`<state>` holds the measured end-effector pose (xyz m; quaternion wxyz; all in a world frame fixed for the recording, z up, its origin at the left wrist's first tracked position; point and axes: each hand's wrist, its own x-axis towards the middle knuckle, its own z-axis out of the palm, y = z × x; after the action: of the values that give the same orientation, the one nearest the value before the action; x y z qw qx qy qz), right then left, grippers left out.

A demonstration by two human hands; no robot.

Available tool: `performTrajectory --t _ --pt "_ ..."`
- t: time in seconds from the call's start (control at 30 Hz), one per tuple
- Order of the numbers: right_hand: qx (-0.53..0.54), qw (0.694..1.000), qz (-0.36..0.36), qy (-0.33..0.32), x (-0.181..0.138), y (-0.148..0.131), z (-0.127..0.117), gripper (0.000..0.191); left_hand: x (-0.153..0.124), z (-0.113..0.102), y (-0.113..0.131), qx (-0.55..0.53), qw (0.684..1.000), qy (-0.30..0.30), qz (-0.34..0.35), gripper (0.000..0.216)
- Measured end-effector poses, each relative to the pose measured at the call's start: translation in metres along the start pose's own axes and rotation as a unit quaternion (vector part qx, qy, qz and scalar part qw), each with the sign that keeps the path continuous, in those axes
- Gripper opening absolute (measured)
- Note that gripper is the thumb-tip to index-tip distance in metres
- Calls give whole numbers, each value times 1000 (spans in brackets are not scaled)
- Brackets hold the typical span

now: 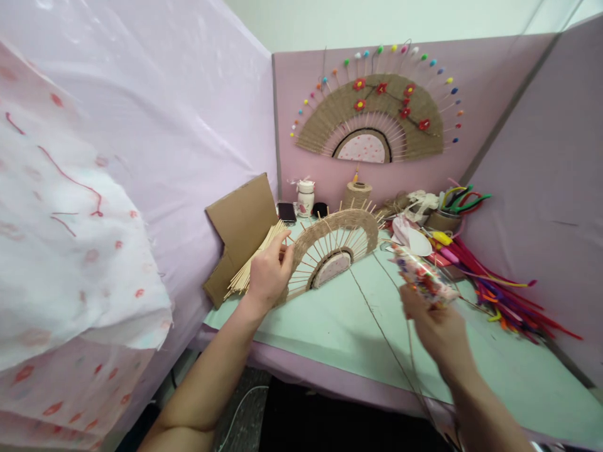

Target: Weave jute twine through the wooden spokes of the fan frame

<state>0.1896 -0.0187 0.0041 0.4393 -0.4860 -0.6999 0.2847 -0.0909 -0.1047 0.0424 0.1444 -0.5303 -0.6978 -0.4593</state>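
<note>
A half-made fan of wooden sticks wound with jute twine (335, 242) stands upright on the pale green table (330, 326). My left hand (269, 271) grips its left edge, fingers closed on the sticks. My right hand (436, 317) is raised over the table to the right, closed on a clear crinkly packet with red and white bits (421, 273). A strand of twine (377, 320) runs from the fan across the table toward my right hand.
A finished fan with red flowers and coloured beads (377, 116) hangs on the pink back wall. Loose sticks (254, 260) and cardboard (242, 226) lie at left. A twine spool (357, 193), small jar (305, 198) and pipe cleaners (499, 282) crowd the back right. White patterned fabric (70, 238) hangs at left.
</note>
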Motion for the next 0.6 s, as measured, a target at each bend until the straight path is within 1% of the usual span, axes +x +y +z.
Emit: performTrajectory --t 0.07,0.1,0.13,0.17,0.2,0.23,0.27,0.33,0.4,0.43,0.47,0.5,0.53,0.6 --pt "-113 993 19 6 15 38 -41 36 0 -2 1 1 1000 -6 2 33" --pt "-148 988 31 -13 22 59 -59 37 0 -3 2 -1 1000 -10 3 34" --pt "-175 983 54 -18 27 80 -75 37 1 -4 2 -2 1000 -15 4 35" --pt "-198 977 75 -29 30 100 -89 34 1 -6 3 -4 1000 -22 4 36" --pt "-212 973 78 -53 32 120 -99 28 1 -8 4 -3 1000 -31 4 37" --pt "-216 971 65 -72 31 140 -107 23 2 -10 5 0 999 -42 4 38" --pt "-221 971 41 -76 30 157 -113 21 2 -13 5 4 998 -55 3 39" --pt "-244 968 1 -54 25 188 -119 20 3 -17 5 8 996 -86 2 41" --pt "-285 957 -33 -31 22 206 -122 21 4 -21 3 1 994 -111 -5 43" --pt "-310 949 -47 -24 22 209 -122 24 4 -21 2 -5 993 -117 -9 44" --pt "-335 940 -59 -18 23 205 -123 27 4 -21 1 -13 993 -118 -14 45" --pt "-355 932 -72 -14 24 195 -122 32 4 -19 0 -22 993 -114 -18 45" --pt "-367 926 -86 -8 25 178 -119 38 4 -18 -1 -33 994 -107 -20 45" --pt "-352 927 -127 -1 25 128 -108 51 4 -14 -2 -60 994 -87 -16 44"
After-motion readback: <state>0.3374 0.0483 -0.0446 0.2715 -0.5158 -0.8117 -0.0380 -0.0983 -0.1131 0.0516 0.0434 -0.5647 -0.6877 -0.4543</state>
